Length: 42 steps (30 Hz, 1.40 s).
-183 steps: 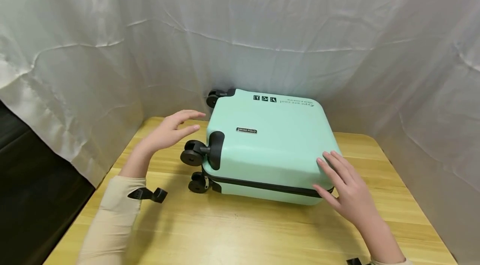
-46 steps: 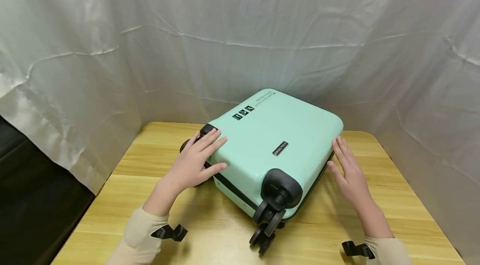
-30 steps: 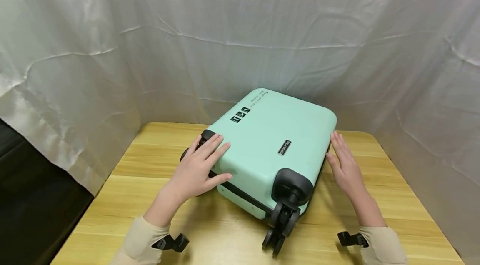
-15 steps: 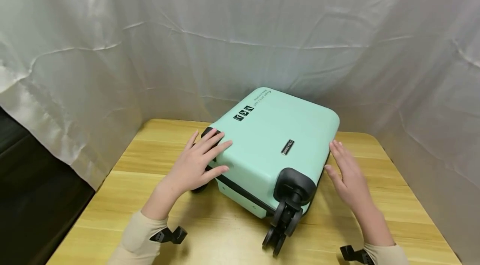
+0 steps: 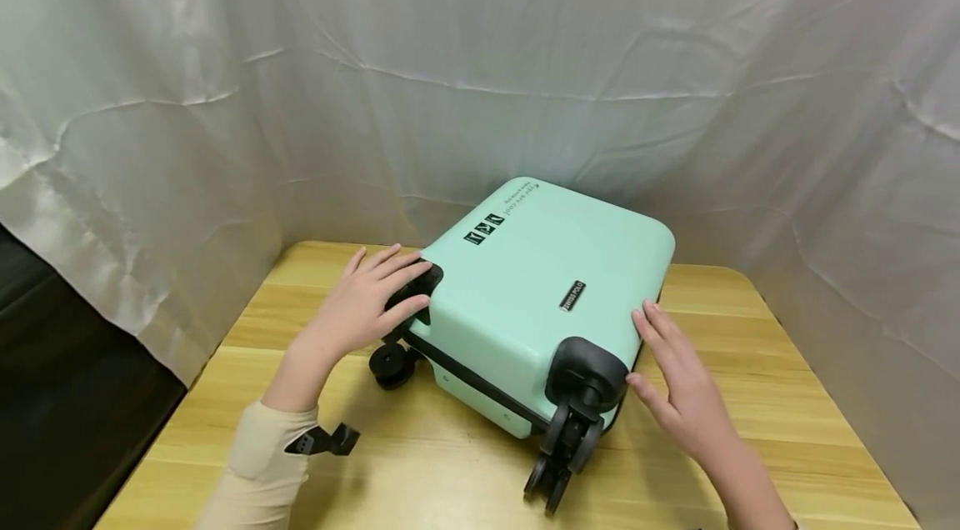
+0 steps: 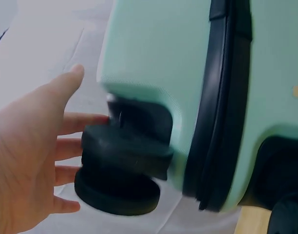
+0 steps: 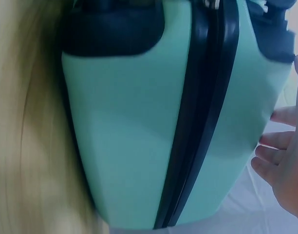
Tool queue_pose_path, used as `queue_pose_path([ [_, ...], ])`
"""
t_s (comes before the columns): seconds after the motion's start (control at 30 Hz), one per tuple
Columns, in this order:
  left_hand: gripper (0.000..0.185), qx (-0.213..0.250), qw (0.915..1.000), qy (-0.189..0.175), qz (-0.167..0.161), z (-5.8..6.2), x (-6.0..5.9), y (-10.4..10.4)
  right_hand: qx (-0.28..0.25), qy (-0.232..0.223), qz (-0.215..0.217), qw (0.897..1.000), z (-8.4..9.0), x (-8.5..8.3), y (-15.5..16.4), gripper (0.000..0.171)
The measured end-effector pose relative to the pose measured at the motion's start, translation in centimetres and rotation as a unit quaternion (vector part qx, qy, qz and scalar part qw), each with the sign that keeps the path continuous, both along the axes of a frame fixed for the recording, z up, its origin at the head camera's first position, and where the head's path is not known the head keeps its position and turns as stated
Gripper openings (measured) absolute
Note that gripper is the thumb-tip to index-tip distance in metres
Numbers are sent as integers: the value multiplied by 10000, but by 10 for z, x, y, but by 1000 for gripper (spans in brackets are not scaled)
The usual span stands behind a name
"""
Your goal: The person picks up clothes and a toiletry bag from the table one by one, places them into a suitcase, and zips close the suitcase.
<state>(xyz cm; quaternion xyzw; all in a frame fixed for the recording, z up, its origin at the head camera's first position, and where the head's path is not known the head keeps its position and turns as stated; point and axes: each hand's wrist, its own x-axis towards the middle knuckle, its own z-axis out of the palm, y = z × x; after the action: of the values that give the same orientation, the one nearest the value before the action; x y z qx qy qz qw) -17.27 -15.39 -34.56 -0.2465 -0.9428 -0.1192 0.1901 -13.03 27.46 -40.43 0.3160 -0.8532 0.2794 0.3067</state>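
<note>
A mint-green hard-shell suitcase (image 5: pixel 555 247) lies flat on the wooden table, turned so one wheeled corner points toward the person. My left hand (image 5: pixel 356 301), fingers spread and straight, is at the black corner guard on the suitcase's left corner. In the left wrist view its fingers reach behind a black caster wheel (image 6: pixel 117 190). My right hand (image 5: pixel 682 384) has extended fingers along the suitcase's right edge, close to the front corner guard (image 5: pixel 585 367). In the right wrist view the fingertips meet the shell edge, and a black zipper band (image 7: pixel 200 117) runs round the side.
The wooden table (image 5: pixel 442 472) carries the suitcase near its back. Pale grey fabric (image 5: pixel 480 55) hangs behind and at both sides. Dark cloth (image 5: pixel 67 397) lies off the table's left edge. Double casters (image 5: pixel 558 455) jut out at the suitcase's front corner.
Since the oldest frame the suitcase has rotated, bringing a wheeled corner to the front. Over the last half second it stays put while the left hand shifts slightly left and the right hand nearer the front corner.
</note>
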Motion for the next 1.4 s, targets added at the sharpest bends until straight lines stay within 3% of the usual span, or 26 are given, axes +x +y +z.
queue_pose_path([
  [0.3, 57, 31, 9997, -242, 74, 4, -12, -9, 230, -118, -71, 9996, 8, 12, -13, 90],
  [0.47, 63, -110, 9998, -135, 48, 2, -12, -7, 248, -123, -110, 9996, 11, 13, -14, 91],
  [0.83, 66, 21, 9977, -677, -84, -2, -6, -1, 374, 41, -41, 9993, 11, 12, -14, 88],
  [1.0, 65, 163, 9982, -571, -72, -2, -4, 2, 307, 352, -7, 9989, 12, 8, -15, 85],
  [1.17, 67, 97, 9987, -501, 46, -6, -1, 6, 209, 39, 142, 9997, 13, 4, -9, 84],
  [1.4, 71, -41, 9997, -170, 171, -4, 11, 12, -22, 187, 744, 9971, 10, -11, 5, 82],
])
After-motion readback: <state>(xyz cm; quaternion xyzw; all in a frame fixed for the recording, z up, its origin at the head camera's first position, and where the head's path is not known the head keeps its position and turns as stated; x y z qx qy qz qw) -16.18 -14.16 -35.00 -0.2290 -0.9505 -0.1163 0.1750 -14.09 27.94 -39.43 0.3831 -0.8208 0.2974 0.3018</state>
